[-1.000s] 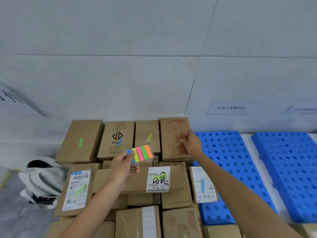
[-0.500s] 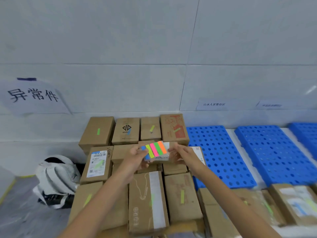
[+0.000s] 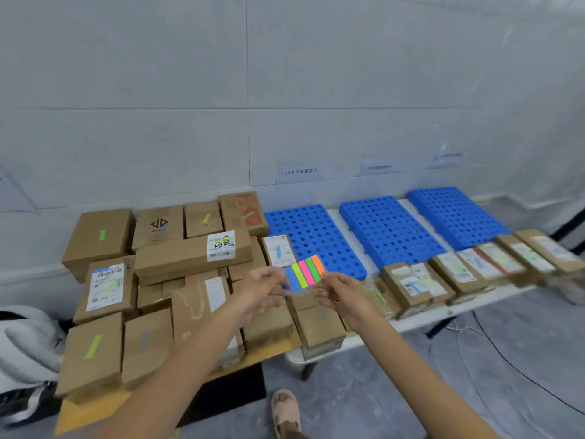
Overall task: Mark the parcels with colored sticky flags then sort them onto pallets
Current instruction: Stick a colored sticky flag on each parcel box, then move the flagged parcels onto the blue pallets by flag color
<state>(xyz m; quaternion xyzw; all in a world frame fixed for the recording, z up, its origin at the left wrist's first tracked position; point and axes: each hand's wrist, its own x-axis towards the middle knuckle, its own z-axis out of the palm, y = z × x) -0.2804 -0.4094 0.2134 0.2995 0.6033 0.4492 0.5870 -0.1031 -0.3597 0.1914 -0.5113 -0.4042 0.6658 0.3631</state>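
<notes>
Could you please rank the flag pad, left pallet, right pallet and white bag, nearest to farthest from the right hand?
1. flag pad, right beside the right hand
2. left pallet, just behind
3. right pallet, far right
4. white bag, far left

1. Left of three pallets (image 3: 316, 236) lie stacked parcels (image 3: 190, 258).
2. The pallets lie side by side on the table (image 3: 421, 321).
3. A parcel row (image 3: 474, 267) lies before them.
4. A bag (image 3: 25, 343) sits left of the stack.

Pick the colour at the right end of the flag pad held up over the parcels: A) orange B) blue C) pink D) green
A: orange is the rightmost colour on the flag pad, beside green; blue is at the opposite end, nearest the left hand.
</notes>
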